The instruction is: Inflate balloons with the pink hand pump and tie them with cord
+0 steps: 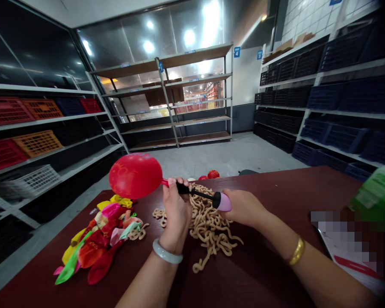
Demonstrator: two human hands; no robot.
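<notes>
- The left hand (176, 205), with a pale green stone bangle (167, 253) on its wrist, is over the middle of the dark red-brown wooden tabletop (259, 273). Its fingers are closed around the neck of a round red inflated rubber balloon (134, 175) and the front end of a small hand pump with a black barrel and lilac plastic handle (208, 197).
- The right hand (244, 207), with a gold metal bangle (297, 251) on its wrist, is wrapped around the lilac handle. A thin dark rod shows between handle and barrel.
- The two hands are apart, with the pump spanning the gap. The balloon floats above the tabletop, to the left of the left hand.
- A loose heap of flat, uninflated balloons in mixed colours (99, 239) lies towards the tabletop's left edge.
- A tangle of beige twisted cords (211, 231) lies under and between the hands, partly hidden by them.
- At the right edge lies a white printed sheet (349, 252), its upper part blurred out. Above it a blurred green object (377, 192) is cut off by the frame, so I cannot tell what it is.
- Past the far edge, two small red balloons (213, 174) show, their lower parts hidden by the tabletop.
- On the left shelves stand red plastic crates (6, 110), orange plastic crates (37, 142) and a white plastic crate (35, 179). On the right stand dark blue plastic crates (346, 137). Their contents cannot be made out.
- A metal shelving rack with wooden boards (192, 85) stands farthest back.
</notes>
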